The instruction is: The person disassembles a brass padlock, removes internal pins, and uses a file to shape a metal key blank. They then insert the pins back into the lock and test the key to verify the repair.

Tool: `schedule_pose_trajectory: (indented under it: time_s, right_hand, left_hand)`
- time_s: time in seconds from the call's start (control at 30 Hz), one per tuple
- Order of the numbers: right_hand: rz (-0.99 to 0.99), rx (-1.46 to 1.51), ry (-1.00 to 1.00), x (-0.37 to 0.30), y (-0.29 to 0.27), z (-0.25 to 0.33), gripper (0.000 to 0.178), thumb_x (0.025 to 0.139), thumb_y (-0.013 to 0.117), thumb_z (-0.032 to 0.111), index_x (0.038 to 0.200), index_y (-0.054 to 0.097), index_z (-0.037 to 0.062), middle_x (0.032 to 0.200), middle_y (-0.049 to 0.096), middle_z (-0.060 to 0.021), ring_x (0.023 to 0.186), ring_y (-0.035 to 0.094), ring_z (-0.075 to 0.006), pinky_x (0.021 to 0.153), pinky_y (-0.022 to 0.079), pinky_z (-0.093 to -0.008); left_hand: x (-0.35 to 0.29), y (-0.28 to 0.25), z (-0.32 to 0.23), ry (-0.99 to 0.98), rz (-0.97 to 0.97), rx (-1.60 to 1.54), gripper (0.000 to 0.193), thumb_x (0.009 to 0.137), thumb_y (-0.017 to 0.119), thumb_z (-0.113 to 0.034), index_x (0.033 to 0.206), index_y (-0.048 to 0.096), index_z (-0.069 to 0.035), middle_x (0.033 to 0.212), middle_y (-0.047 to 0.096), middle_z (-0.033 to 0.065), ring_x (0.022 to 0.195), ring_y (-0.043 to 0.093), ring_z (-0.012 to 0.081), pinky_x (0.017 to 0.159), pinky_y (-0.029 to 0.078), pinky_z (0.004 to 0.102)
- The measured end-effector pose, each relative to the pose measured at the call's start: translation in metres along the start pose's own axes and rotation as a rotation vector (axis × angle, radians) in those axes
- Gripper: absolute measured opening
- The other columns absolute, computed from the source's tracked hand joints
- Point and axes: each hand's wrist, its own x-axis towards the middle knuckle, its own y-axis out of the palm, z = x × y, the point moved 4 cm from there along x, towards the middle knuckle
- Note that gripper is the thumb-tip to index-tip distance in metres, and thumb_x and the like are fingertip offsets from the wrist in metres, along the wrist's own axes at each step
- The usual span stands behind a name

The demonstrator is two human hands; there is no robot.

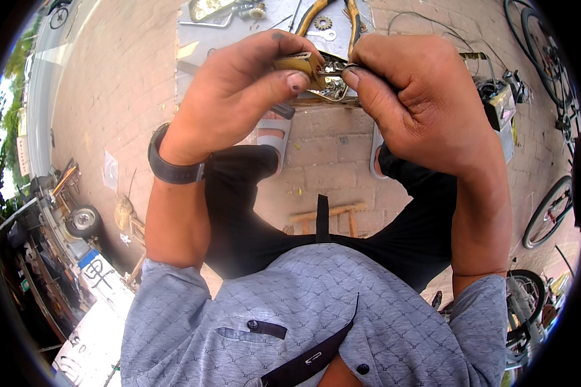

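Observation:
My left hand (239,93) is closed around a brass-coloured padlock (301,63), thumb and fingers pinching its body. Close on its right, my right hand (423,97) pinches a thin metal key (331,73) between thumb and bent forefinger. The key points at the padlock's end face; whether its tip is inside, I cannot tell. Both hands are raised above the near edge of a grey work board (252,40). Under them, partly hidden, lies a tray of small metal parts (336,90). Farther back are yellow-handled pliers (312,17), a small toothed wheel (323,22) and a flat silver key (327,34).
An L-shaped hex key (208,24) lies at the board's far left. To the right stands a metal machine (500,109), with bicycles (549,209) beyond. A wheeled cart (84,220) is at left. Below me shows a wooden stool (352,216).

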Motion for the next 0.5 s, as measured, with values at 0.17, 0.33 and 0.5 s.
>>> schedule_pose_trajectory:
  time_s: [0.17,0.33,0.5]
  right_hand:
    - [0.009,0.001,0.015,-0.0016,0.0038,0.0003,0.007,0.094,0.067,0.004,0.09,0.065,-0.0014,0.07,0.056,-0.0186,0.058,0.054,-0.0352,0.056,0.042,-0.0402]
    - [0.004,0.042,0.05,-0.0004,0.0045,-0.0021,0.007,0.094,0.068,0.004,0.091,0.066,-0.0014,0.07,0.056,-0.018,0.059,0.054,-0.035,0.056,0.042,-0.0393]
    - [-0.105,-0.018,0.018,-0.0021,0.0103,0.0014,0.006,0.096,0.068,0.004,0.092,0.067,-0.0016,0.069,0.057,-0.015,0.057,0.056,-0.0291,0.055,0.042,-0.0364]
  left_hand:
    - [-0.0002,0.0027,-0.0014,-0.037,0.034,0.059,0.031,0.104,0.067,-0.008,0.132,0.063,0.004,0.117,0.071,0.0065,0.108,0.067,0.012,0.096,0.057,0.0287]
    - [-0.0015,0.0004,-0.0037,-0.007,0.016,0.054,0.031,0.104,0.067,-0.008,0.132,0.063,0.004,0.118,0.071,0.0076,0.11,0.067,0.0122,0.097,0.058,0.0291]
    - [-0.0012,-0.0022,-0.0029,0.027,-0.051,0.097,0.031,0.103,0.068,-0.007,0.132,0.063,0.003,0.12,0.071,0.0082,0.111,0.067,0.0125,0.097,0.058,0.0293]
